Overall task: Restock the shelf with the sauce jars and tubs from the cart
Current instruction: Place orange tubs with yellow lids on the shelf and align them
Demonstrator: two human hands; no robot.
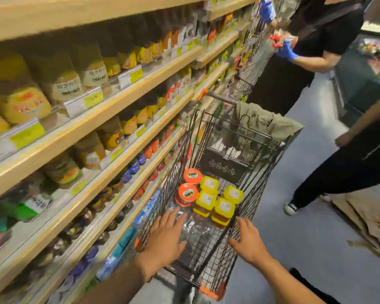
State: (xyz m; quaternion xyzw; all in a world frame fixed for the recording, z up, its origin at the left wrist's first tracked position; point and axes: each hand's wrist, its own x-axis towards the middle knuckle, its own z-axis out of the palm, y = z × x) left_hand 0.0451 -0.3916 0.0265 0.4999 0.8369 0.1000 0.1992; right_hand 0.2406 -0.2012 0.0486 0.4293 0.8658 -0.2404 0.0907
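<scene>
Right now the left hand point(166, 233) is reaching into the near end of the black wire shopping cart point(162, 194). Its fingers are spreading flat and relaxed over a crumpled sheet of clear plastic wrap point(192, 227), gripping nothing. The right hand point(248, 238) is hovering at the cart's near right corner, also splayed and empty. Whether it is touching the wire is not clear.

Further into the cart, straight ahead of both hands, the stock is standing upright with lids facing up, so each long axis is running vertically. Four yellow square-lidded sauce jars point(224, 207) are clustering toward the cart's right side, just beyond the right hand's fingertips. Two round orange-lidded tubs point(188, 193) are sitting against the cart's left wall, just past the left hand. Each hand is therefore looking nearer to its own group, and a grasp from above or around the sides is looking likely.

An olive green jacket point(261, 123) is hanging over the cart's far handle end. The light wooden shelf point(110, 119) of packed jars is running along the cart's left side, so lifted stock will be travelling leftward. Beyond the cart, a person in blue gloves point(287, 51) is working at another cart, and a second person is standing to the right.
</scene>
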